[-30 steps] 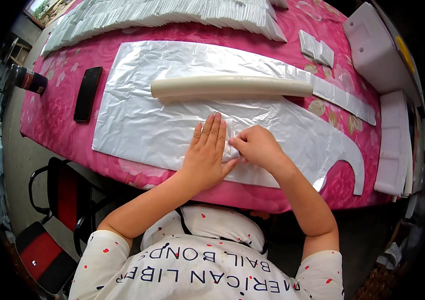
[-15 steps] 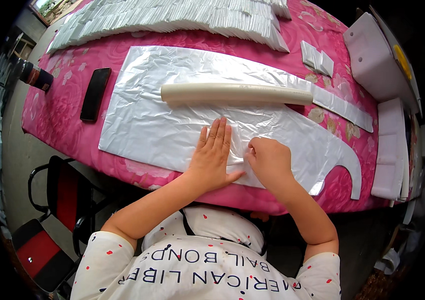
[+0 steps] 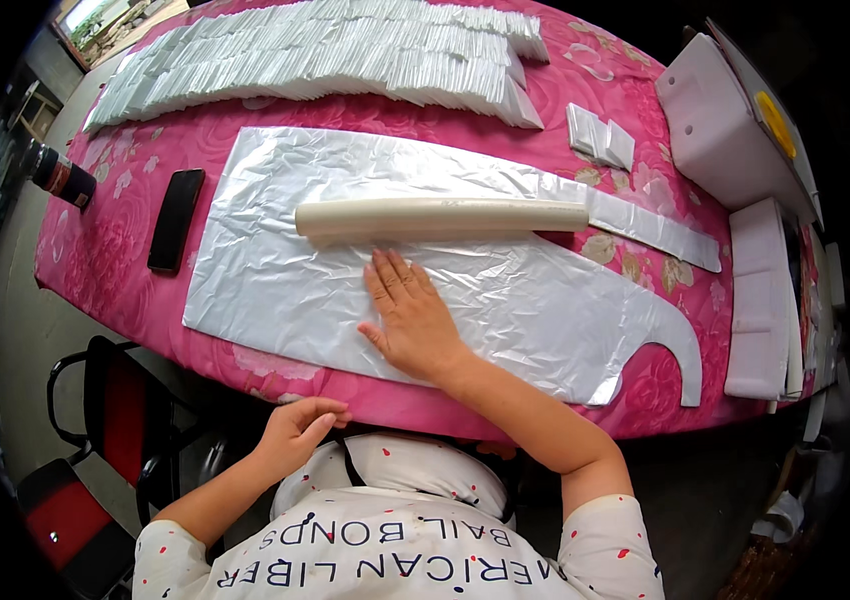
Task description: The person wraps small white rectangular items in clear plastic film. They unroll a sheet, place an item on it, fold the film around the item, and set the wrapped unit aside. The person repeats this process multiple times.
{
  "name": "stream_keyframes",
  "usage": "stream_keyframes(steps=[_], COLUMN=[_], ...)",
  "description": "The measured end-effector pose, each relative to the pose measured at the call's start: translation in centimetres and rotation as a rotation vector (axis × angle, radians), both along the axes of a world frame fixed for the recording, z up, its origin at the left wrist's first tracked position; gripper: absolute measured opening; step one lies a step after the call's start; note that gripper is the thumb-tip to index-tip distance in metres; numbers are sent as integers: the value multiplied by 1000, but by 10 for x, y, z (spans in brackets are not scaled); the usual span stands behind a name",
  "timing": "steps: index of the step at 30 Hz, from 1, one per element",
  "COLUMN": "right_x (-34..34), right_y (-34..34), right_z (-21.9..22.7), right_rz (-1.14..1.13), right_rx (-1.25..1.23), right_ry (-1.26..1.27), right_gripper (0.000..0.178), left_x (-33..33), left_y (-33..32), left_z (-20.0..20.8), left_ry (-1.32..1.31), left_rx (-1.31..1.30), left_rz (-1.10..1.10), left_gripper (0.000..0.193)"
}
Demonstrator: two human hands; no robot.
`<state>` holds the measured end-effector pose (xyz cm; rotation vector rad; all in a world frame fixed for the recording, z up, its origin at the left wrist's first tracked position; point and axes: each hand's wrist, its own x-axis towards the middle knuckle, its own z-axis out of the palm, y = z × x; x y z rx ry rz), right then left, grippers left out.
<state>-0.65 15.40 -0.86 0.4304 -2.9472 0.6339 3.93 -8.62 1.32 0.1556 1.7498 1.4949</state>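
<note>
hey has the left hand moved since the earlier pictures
Yes: the left hand has moved off the silver sheet, past its near edge and leftward.

One silvery bag (image 3: 525, 305), one tube (image 3: 442, 217), one phone (image 3: 176, 220), one bottle (image 3: 62, 174)

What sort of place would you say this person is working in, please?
Perhaps a small, informal workshop: on a pink floral tablecloth lie long rows of folded white pieces and a shiny plastic sheet.

The tube (image 3: 442, 217) lies on the sheet (image 3: 275, 275), right of the phone (image 3: 177, 220).
</note>
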Motion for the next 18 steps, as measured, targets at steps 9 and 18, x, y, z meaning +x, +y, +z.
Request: stream_keyframes(steps=[9,18], right_x=[68,44], right_y=[-99,12], right_z=[3,37], right_rz=[350,455], right_rx=[-420,-329], right_ry=[-322,-98], right_gripper=[64,11], left_x=[27,-9], left_y=[3,33], left_z=[-4,29], left_ry=[-408,777], left_rx=[45,-187], left_rz=[588,-104], left_gripper=[14,10])
